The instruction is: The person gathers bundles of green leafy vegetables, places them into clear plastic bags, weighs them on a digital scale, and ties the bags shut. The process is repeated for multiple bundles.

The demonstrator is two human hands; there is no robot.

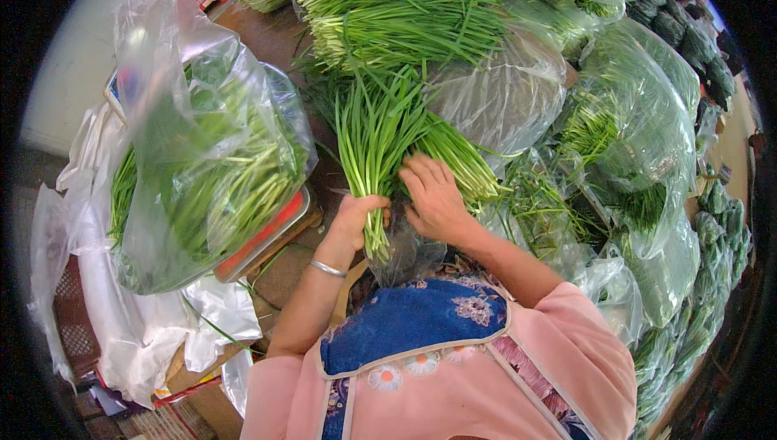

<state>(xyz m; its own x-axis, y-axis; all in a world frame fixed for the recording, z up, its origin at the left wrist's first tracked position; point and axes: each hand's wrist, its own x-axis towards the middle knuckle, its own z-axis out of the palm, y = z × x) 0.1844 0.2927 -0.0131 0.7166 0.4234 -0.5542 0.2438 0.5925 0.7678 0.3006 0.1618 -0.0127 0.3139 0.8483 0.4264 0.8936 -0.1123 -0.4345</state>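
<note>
My left hand (362, 216) grips a bunch of garlic chives (376, 136) near its pale cut ends. Its green leaves fan away from me over the table. Just right of it, my right hand (438, 200) has its thumb and fingers apart, with nothing visible between them. Its fingertips are close to the held bunch, and its back is beside a second bundle of chives (464, 157), whose pale ends point right. Whether the fingertips touch any leaves, I cannot tell. Beyond both bundles lies a large pile of chives (407, 9).
At left, a clear plastic bag (200, 197) of chives rests on a red, metal-rimmed tray (267, 236). White plastic sheeting (121, 312) hangs beside it. Bagged greens (631, 124) crowd the right side, with loose chive scraps (540, 191) nearer me. An empty-looking clear bag (504, 88) lies beyond my right hand.
</note>
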